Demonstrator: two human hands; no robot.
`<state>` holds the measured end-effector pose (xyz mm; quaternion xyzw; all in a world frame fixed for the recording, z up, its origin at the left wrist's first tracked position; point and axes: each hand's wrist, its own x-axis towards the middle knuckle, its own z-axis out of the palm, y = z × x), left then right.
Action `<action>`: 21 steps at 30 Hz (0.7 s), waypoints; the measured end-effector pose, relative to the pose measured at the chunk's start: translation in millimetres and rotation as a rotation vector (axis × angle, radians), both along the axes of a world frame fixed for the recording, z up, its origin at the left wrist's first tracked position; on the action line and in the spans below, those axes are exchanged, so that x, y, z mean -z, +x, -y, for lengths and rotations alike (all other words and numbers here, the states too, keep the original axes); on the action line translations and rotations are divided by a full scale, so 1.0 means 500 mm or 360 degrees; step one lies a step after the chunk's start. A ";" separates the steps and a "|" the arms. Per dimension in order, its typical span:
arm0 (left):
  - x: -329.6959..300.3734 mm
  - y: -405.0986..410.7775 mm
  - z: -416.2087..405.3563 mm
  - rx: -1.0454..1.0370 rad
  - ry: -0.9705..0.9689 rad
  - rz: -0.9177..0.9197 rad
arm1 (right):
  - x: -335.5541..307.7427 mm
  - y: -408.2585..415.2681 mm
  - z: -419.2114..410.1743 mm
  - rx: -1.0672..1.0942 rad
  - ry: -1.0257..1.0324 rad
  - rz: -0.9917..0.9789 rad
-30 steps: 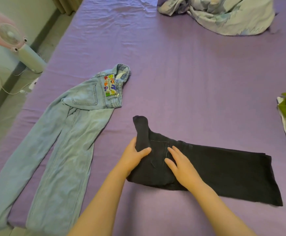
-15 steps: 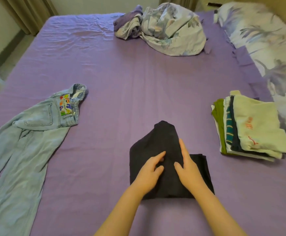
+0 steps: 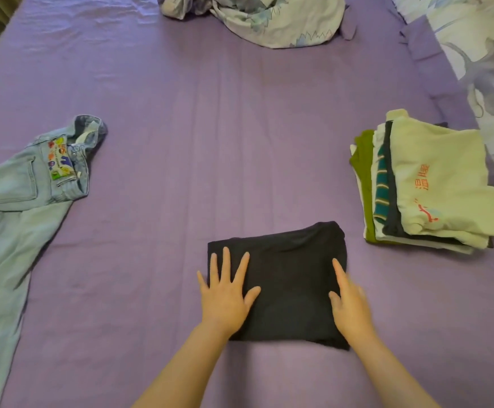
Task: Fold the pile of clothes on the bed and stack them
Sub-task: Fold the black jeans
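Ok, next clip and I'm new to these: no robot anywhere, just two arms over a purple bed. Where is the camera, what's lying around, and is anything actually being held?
There is no machine here. A person wears a wide-angle camera on the head, looking forward and down, so the arms coming in from the bottom edge are their own. There is just this one view.

The left hand lies flat, fingers spread, on the left edge of a folded dark garment. The right hand rests with straight fingers on its right edge. Neither grips it; they only press on it.

On the purple bed, light blue jeans lie unfolded at the left. A stack of folded clothes sits at the right, a cream top uppermost. A crumpled floral cover lies at the far end, and floral bedding at the far right.
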<state>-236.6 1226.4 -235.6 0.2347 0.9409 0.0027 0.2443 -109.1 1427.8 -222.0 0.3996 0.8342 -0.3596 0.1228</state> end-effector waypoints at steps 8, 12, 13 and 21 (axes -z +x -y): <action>0.070 -0.022 -0.011 -0.0155 -0.0065 0.0117 | 0.063 -0.014 0.024 -0.0123 0.0441 0.0296; 0.047 -0.005 -0.011 -0.0343 0.0060 0.0076 | 0.041 -0.021 0.029 0.0214 0.0190 0.0055; 0.042 0.001 -0.006 -0.0560 0.0159 0.0074 | 0.041 -0.023 0.030 0.0402 0.0048 -0.0025; -0.077 -0.008 0.047 -0.1648 0.0953 0.0771 | -0.042 0.018 0.015 0.0733 -0.0234 -0.0133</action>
